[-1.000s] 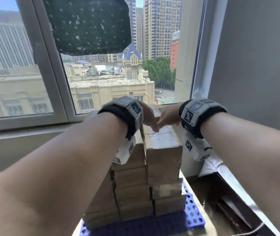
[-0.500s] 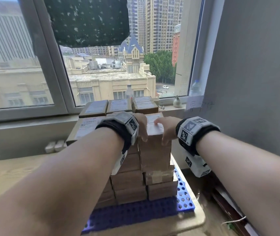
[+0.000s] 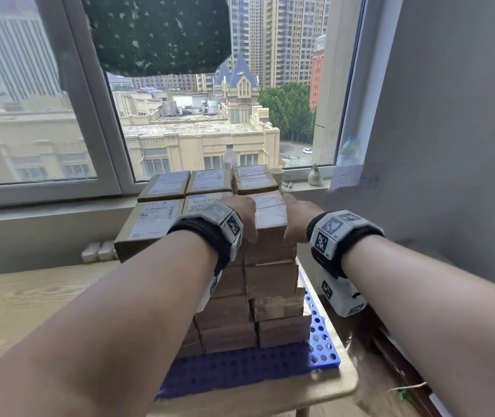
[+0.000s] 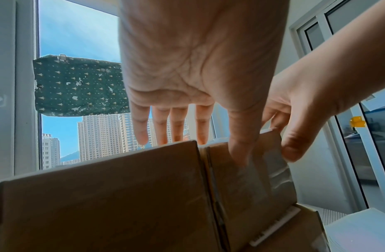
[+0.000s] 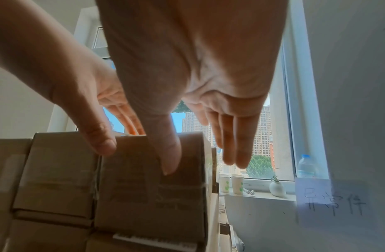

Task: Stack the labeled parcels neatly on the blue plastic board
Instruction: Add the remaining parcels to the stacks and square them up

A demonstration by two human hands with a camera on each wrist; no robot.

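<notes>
Brown cardboard parcel (image 3: 270, 218), white label, topping stack, both hands' fingers (image 5: 239, 136) straight, thumbs touching.

A light wooden table (image 3: 23, 299) with a rounded near corner carries a perforated blue plastic board (image 3: 321, 347) lying flat at its right end, below the fingers (image 3: 250, 233). Brown cardboard parcels (image 3: 282, 329) stand stacked on that board.

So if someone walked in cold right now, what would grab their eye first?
The tall stack of brown labeled parcels on the blue plastic board at the table's right end. Next, both hands at the top front-right parcel: left hand and right hand, thumbs on its near face. Behind, a dark patterned cloth hangs on the window.
</notes>
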